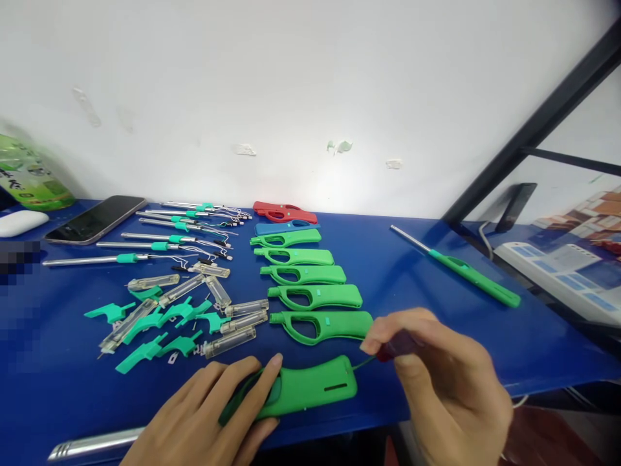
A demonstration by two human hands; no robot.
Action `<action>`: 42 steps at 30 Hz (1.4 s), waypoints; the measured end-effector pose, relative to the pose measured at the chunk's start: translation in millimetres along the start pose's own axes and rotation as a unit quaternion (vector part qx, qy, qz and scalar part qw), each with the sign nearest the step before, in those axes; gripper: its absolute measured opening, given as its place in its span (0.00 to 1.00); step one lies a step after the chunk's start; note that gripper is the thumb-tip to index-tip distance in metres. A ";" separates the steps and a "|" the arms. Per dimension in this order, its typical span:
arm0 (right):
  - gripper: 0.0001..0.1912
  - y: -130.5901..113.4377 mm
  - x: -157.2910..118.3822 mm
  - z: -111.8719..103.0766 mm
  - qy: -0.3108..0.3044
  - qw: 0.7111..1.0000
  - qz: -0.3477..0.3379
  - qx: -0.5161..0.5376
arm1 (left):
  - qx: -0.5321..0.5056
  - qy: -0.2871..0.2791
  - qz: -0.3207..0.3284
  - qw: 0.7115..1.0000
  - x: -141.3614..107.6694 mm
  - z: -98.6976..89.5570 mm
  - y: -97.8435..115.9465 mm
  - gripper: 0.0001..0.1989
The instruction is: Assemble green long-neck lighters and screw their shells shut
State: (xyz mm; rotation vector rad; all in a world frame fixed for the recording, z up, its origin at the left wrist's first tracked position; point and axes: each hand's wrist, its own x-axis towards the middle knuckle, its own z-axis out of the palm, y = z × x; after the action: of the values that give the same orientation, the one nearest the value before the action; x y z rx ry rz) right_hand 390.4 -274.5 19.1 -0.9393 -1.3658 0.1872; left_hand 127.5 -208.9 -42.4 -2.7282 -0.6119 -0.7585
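My left hand point(208, 408) is closed around the trigger end of a green lighter point(315, 385). The lighter's metal tube point(97, 444) points left from beneath that hand. My right hand point(441, 382) pinches the dark red handle of a screwdriver point(400, 345). Its thin shaft reaches the butt end of the lighter; whether the tip sits in the screw hole I cannot tell. Behind lies a column of handle shells, several green, such as the nearest green shell point(347, 323), then a blue shell point(286, 227) and red shells point(286, 212).
On the left are metal tubes with wires point(97, 260), clear fuel tanks point(233, 343) and teal triggers point(143, 354). A phone point(97, 219), white case point(22, 223) and green packet point(29, 178) lie behind them. A complete green lighter point(475, 278) rests at right, near a black frame point(509, 142).
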 end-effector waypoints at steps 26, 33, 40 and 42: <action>0.16 -1.6 -7.8 -1.2 -0.008 1.000 -0.007 -0.009 | -0.014 0.002 -0.004 1.000 4.0 -0.2 -0.2 0.24; 0.14 -0.4 -7.3 -0.2 -0.017 1.000 0.000 -0.006 | -0.013 0.009 -0.005 1.000 3.8 -1.0 0.5 0.23; 0.20 -1.4 -9.8 -0.6 -0.014 0.998 0.032 -0.046 | -0.003 0.005 0.001 1.000 4.5 -1.2 0.9 0.24; 0.16 -0.8 -10.4 1.5 -0.017 0.999 0.032 -0.007 | -0.008 0.007 -0.001 1.000 4.1 -0.7 0.8 0.24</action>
State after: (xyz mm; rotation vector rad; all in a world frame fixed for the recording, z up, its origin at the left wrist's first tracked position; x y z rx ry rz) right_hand 386.2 -280.7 11.8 -0.9969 -1.3714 0.2436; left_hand 130.7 -208.5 -39.6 -2.7341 -0.6076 -0.7849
